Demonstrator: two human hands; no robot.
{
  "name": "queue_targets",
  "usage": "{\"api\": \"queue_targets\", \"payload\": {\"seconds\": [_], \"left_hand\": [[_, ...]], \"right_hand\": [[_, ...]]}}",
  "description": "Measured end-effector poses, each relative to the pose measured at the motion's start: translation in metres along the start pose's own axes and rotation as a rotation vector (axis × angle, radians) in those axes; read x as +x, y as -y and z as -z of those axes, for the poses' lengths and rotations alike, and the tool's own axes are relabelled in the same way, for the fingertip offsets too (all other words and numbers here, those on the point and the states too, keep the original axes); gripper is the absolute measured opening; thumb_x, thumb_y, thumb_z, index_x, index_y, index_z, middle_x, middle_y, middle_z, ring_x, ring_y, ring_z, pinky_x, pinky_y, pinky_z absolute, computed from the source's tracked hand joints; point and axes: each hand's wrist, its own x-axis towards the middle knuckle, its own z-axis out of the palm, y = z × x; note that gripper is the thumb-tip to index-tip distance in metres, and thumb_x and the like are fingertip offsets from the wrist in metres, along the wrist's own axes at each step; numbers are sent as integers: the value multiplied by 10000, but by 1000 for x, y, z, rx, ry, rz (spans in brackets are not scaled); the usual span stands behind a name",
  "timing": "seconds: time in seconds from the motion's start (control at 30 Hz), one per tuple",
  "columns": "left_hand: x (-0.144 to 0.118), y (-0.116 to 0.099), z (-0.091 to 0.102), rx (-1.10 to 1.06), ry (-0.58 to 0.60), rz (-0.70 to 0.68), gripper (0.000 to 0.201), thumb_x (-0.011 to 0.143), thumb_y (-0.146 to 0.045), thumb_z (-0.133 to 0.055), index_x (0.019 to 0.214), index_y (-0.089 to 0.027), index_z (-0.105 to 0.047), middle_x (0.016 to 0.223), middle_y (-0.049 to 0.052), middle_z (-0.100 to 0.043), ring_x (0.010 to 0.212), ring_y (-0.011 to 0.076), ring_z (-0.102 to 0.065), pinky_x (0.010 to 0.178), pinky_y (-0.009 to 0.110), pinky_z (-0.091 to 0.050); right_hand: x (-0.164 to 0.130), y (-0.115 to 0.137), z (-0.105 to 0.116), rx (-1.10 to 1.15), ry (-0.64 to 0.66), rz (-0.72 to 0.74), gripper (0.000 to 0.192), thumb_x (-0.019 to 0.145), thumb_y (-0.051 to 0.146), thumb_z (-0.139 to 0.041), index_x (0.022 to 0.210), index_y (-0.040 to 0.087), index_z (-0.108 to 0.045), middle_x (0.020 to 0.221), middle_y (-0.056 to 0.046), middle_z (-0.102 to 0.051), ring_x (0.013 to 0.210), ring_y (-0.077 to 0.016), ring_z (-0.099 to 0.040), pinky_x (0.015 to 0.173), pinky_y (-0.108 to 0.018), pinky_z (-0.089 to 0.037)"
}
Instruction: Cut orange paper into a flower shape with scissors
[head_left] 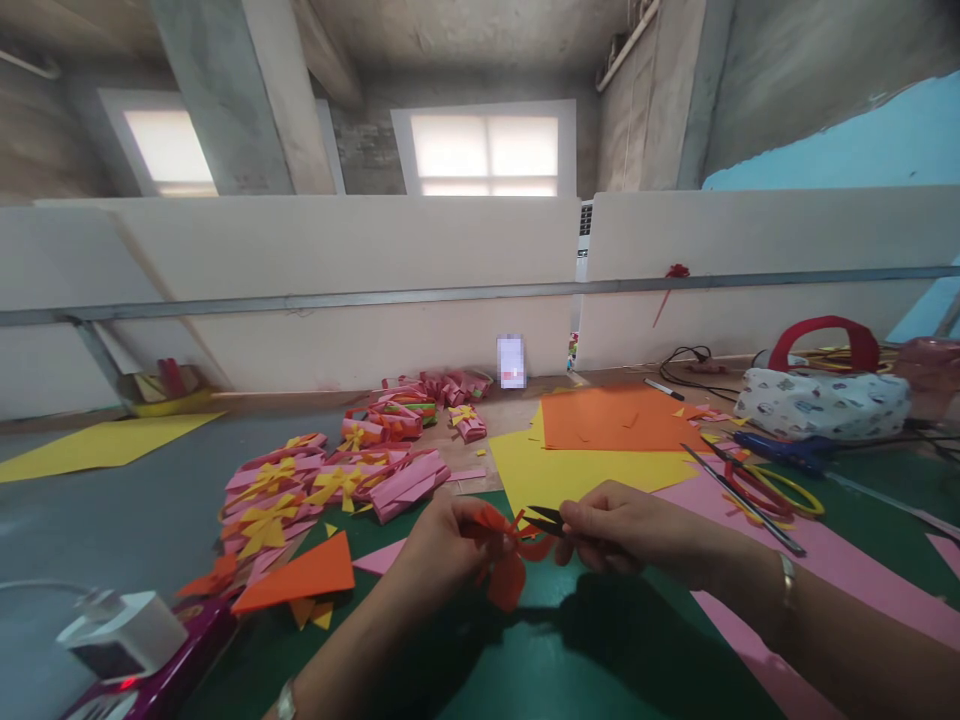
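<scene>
Both hands are up over the dark green work mat (525, 660), and there is open green surface below and toward the body from them, with the mat's far edge meeting bare brown tabletop just beyond the paper stacks. The left hand (439, 545) is closed in a pinch on a small orange-red paper bow with looped ribbon ends (508, 560), which sits right between the two hands, one loop hanging down toward the mat. The right hand (626, 530) is curled shut around a pair of small black snips (546, 518), whose blades point left and touch the top of the bow at its knot (whether they are parted I cannot tell). The bow looks crumpled at the centre, with curled tails fanning out. Left of the left hand lies an orange paper triangle (300, 578) with yellow scraps under it, and beyond that a heap of pink folded paper pieces topped with yellow bows (322, 485). Straight ahead of the hands a yellow paper sheet (570, 470) carries a stack of orange paper sheets (611, 418). Under and to the right of the right wrist runs a broad pink paper sheet (847, 570), and on it a long thin metal rod (742, 500) slants across, near red and yellow wire loops (772, 490). Farther right sits a white patterned pouch with a red handle (821, 400). Down at the near left corner, a white and magenta device (127, 645) crowds the mat's edge.
</scene>
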Motion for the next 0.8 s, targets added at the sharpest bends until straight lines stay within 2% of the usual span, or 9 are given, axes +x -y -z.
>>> {"api": "queue_targets", "payload": {"seconds": [0.27, 0.4, 0.5, 0.63, 0.8], "left_hand": [[-2, -4, -2, 39, 8, 10, 89, 579, -242, -678, 570, -154, -668, 524, -5, -620, 430, 93, -459, 452, 234, -336], [-2, -2, -3, 30, 20, 10, 74, 582, -233, -661, 560, -164, -645, 506, -3, -625, 436, 112, -493, 450, 239, -342], [-2, -1, -1, 29, 11, 16, 46, 559, -202, -656, 565, -160, -639, 527, 0, -632, 445, 114, -507, 443, 236, -347], [-1, 1, 3, 34, -16, 6, 37, 564, -193, -638, 548, -171, -613, 507, -11, -614, 471, 139, -565, 463, 245, -403], [-3, 2, 5, 64, 1, -65, 104, 610, -254, -652, 563, -185, -591, 479, -7, -612, 475, 183, -613, 476, 282, -465]], "right_hand": [[0, 0, -1, 69, 22, -23, 554, 855, 600, -482, 798, 91, -695, 524, 35, -494, 398, -26, -344, 384, -171, -204], [2, -4, -2, 169, 70, -72, 526, 842, 593, -510, 806, 101, -691, 532, 36, -490, 390, -22, -341, 367, -159, -189], [5, -7, -4, 258, 103, -99, 521, 813, 601, -546, 782, 98, -681, 558, 29, -496, 417, -20, -368, 383, -140, -228], [9, -10, -6, 331, 128, -107, 507, 759, 593, -622, 749, 88, -672, 570, 19, -513, 431, -20, -387, 391, -134, -252], [10, -12, -8, 366, 107, -74, 484, 778, 570, -619, 775, 88, -673, 545, 33, -496, 427, -24, -394, 397, -137, -265]]}}
